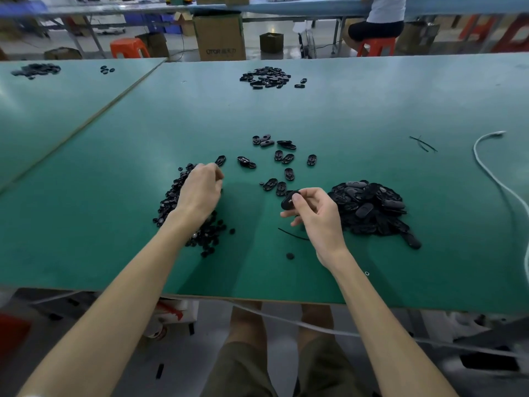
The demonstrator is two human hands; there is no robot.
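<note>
My right hand [315,216] pinches one black oval shell [288,200] just left of the shell heap [369,207], my left hand [200,190] curls over the heap of small round parts [171,202] (holding one or not, I cannot tell), and barely a dozen seemingly fitted pieces [288,159] lie between, so I reckon most work remains.

Two green tables [357,110]. Four heaps of black plastic parts: one heap of small round pieces [171,199], one heap of oval shells [372,207], one far heap [266,77], one left-table heap [37,69]. Roughly a dozen loose shells [289,173]. One held shell [287,202] in the right hand [317,216]. Two orange stools [129,48], one white cable [475,150]
</note>
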